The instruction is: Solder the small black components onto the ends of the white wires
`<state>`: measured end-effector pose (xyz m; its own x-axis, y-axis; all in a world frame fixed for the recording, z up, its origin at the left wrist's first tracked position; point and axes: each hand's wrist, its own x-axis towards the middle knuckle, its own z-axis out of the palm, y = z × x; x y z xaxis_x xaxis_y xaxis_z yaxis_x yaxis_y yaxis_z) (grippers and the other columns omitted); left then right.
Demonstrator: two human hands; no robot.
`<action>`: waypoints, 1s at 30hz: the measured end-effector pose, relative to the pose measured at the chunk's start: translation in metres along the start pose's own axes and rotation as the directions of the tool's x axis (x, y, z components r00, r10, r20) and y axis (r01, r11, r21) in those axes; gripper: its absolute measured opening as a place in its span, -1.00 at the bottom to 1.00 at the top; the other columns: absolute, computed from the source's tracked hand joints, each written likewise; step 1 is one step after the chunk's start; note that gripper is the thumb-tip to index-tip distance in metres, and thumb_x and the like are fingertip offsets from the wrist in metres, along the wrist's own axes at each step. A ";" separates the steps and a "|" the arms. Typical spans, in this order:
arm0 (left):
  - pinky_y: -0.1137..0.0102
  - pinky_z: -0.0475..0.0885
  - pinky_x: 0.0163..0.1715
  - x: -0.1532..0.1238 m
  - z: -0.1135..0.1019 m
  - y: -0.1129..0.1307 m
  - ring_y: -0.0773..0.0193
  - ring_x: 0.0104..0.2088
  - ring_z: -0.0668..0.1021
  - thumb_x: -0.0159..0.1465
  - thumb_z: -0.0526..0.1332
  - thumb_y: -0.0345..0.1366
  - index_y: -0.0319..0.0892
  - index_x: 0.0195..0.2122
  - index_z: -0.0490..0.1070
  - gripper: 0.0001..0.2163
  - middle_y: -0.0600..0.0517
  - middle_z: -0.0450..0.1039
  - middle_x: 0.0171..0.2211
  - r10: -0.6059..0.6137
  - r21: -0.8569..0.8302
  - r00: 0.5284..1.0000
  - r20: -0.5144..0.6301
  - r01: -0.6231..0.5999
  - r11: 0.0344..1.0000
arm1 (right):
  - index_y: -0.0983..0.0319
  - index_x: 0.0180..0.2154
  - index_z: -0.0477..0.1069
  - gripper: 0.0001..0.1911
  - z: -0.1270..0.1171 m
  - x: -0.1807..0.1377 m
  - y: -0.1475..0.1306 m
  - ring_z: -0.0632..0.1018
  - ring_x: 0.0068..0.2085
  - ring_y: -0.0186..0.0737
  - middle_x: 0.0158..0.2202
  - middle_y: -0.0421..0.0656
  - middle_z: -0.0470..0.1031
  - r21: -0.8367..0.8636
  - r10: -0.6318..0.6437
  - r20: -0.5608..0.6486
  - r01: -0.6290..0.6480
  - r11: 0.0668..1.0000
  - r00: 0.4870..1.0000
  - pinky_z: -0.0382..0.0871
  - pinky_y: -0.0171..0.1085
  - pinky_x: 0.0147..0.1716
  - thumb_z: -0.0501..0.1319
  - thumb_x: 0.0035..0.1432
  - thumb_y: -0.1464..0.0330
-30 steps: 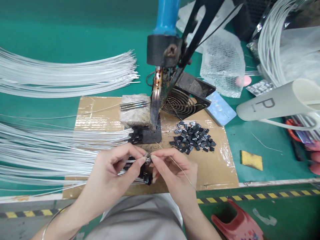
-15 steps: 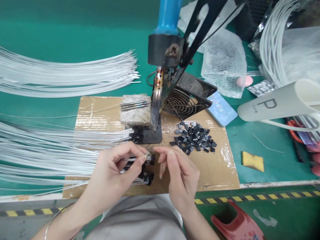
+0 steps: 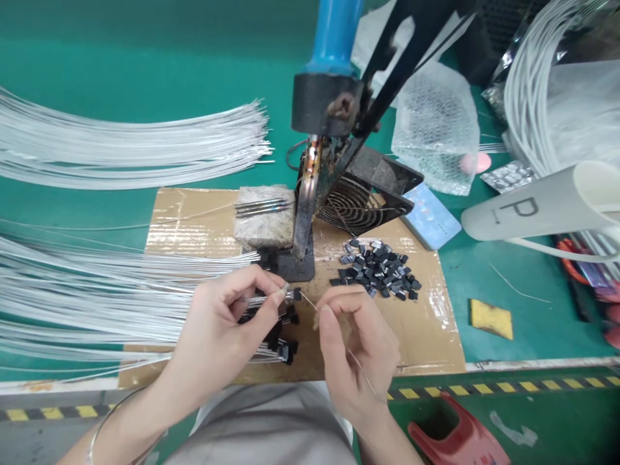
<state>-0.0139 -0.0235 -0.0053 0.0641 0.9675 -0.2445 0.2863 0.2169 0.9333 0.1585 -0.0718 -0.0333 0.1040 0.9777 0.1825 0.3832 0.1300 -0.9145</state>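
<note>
My left hand (image 3: 232, 316) is closed in a pinch, apparently on a white wire mostly hidden by the fingers. A black connector (image 3: 294, 294) shows just past its fingertips. My right hand (image 3: 361, 339) pinches a thin solder wire (image 3: 310, 300), whose free end points left at that connector; its tail runs back across the palm. Above both hands hangs a soldering iron (image 3: 334, 39) with a blue handle, its metal tip (image 3: 303, 229) pointing down. White wires (image 3: 121, 303) with black connectors on their ends lie under and left of my left hand.
Loose black connectors (image 3: 380, 271) are heaped on the cardboard (image 3: 426, 329). A fan (image 3: 358, 200) and a wrapped block (image 3: 264, 223) stand beside the iron. Another white wire bundle (image 3: 145, 145) lies at the back left. To the right are a white cup (image 3: 547, 203) and a yellow sponge (image 3: 491, 318).
My right hand has moved slightly right and down, its fingers now curled into a pinch with the solder wire sticking out toward the left hand. My left hand has hardly moved.
</note>
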 end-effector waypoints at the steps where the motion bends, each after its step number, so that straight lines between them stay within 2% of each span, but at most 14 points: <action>1: 0.49 0.26 -0.56 0.001 0.000 0.002 0.37 -0.52 0.49 0.23 0.33 -0.34 -0.15 -0.48 0.55 -0.86 0.05 0.67 -0.40 -0.008 0.005 1.000 0.004 0.008 1.000 | 0.13 -0.24 0.35 -0.84 0.001 0.002 0.000 0.62 -0.21 -0.17 -0.25 -0.14 0.54 0.013 -0.009 -0.008 0.009 1.000 1.000 0.56 -0.22 -0.22 0.18 0.40 0.50; 4: 0.47 0.32 -0.52 0.004 0.002 0.008 0.34 -0.50 0.51 0.22 0.31 -0.33 -0.16 -0.49 0.54 -0.85 0.04 0.67 -0.43 -0.016 0.015 1.000 0.017 0.016 1.000 | 0.13 -0.21 0.37 -0.83 0.003 0.004 -0.002 0.69 0.04 -0.08 -0.03 -0.03 0.65 0.068 0.007 -0.003 -0.007 0.998 1.000 0.63 -0.12 0.02 0.23 0.37 0.53; 6: 0.46 0.34 -0.50 0.006 0.002 0.011 0.33 -0.49 0.52 0.22 0.31 -0.33 -0.16 -0.49 0.55 -0.87 0.04 0.67 -0.43 -0.015 0.021 1.000 0.009 0.014 1.000 | 0.13 -0.22 0.37 -0.82 0.005 0.005 -0.003 0.72 0.09 -0.06 0.04 0.00 0.68 0.111 0.034 0.016 -0.036 0.993 0.999 0.65 -0.10 0.06 0.24 0.37 0.53; 11: 0.43 0.44 -0.40 0.011 0.003 0.013 0.28 -0.43 0.57 0.20 0.30 -0.34 -0.15 -0.48 0.54 -0.88 0.03 0.67 -0.40 -0.005 0.004 1.000 -0.006 0.005 1.000 | 0.12 -0.24 0.37 -0.80 0.009 0.006 -0.004 0.75 0.08 -0.05 0.06 0.00 0.73 0.173 0.075 0.006 -0.075 0.982 0.997 0.70 -0.11 0.04 0.26 0.36 0.54; 22: 0.48 0.31 -0.52 0.021 0.001 0.021 0.36 -0.52 0.48 0.19 0.32 -0.36 -0.16 -0.49 0.55 -0.89 0.07 0.65 -0.46 0.057 0.051 0.997 -0.053 -0.055 0.997 | 0.12 -0.28 0.40 -0.77 0.017 0.019 0.000 0.76 0.05 -0.21 0.02 -0.15 0.75 0.286 0.089 -0.066 -0.066 0.956 0.994 0.66 -0.28 0.06 0.31 0.32 0.56; 27: 0.52 0.35 -0.49 0.024 0.001 0.022 0.35 -0.47 0.56 0.18 0.31 -0.41 -0.14 -0.50 0.55 -0.88 0.10 0.64 -0.47 0.081 0.021 0.994 -0.078 -0.080 0.997 | 0.11 -0.28 0.42 -0.77 0.019 0.019 0.000 0.75 0.07 -0.23 0.04 -0.17 0.75 0.303 0.089 -0.087 -0.059 0.951 0.992 0.63 -0.28 0.12 0.31 0.33 0.57; 30: 0.51 0.30 -0.54 0.024 0.002 0.023 0.38 -0.52 0.50 0.18 0.32 -0.40 -0.14 -0.49 0.55 -0.89 0.10 0.67 -0.44 0.085 0.034 0.992 -0.090 -0.082 0.996 | 0.12 -0.27 0.43 -0.77 0.019 0.021 0.000 0.75 0.07 -0.21 0.04 -0.15 0.75 0.296 0.086 -0.099 -0.053 0.954 0.991 0.64 -0.25 0.12 0.32 0.33 0.57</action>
<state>-0.0042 0.0046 0.0095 0.0023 0.9902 -0.1397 0.3122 0.1320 0.9408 0.1428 -0.0483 -0.0364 0.2273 0.9640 0.1381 0.0886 0.1208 -0.9887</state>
